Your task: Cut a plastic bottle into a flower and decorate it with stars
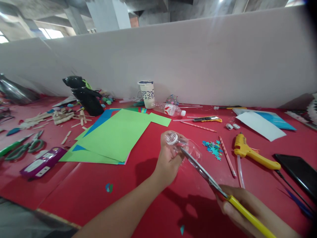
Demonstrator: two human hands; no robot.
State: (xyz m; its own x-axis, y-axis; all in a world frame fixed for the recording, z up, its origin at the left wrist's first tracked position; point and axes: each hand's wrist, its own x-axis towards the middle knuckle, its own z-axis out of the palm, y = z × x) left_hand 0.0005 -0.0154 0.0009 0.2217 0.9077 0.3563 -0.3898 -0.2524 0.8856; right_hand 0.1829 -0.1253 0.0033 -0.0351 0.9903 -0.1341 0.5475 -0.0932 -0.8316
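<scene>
My left hand point(169, 158) is closed around a clear plastic bottle piece point(192, 149), its ridged neck ring pointing up and left. In my right hand point(244, 205) are scissors point(203, 172) with yellow handles and long metal blades. The blade tips reach the plastic beside my left thumb; whether they cut into it I cannot make out. Part of the right hand's grip is hidden behind the handle. Just right of the bottle piece lies a pile of blue star sequins point(213, 149).
Green paper sheets point(116, 135) lie left of my hands. A yellow glue gun point(255, 153), a pink pencil point(227, 157) and a black phone point(298, 173) lie to the right. Farther back are a plastic bottle point(169, 109), a white cup point(147, 94) and a utility knife point(207, 119).
</scene>
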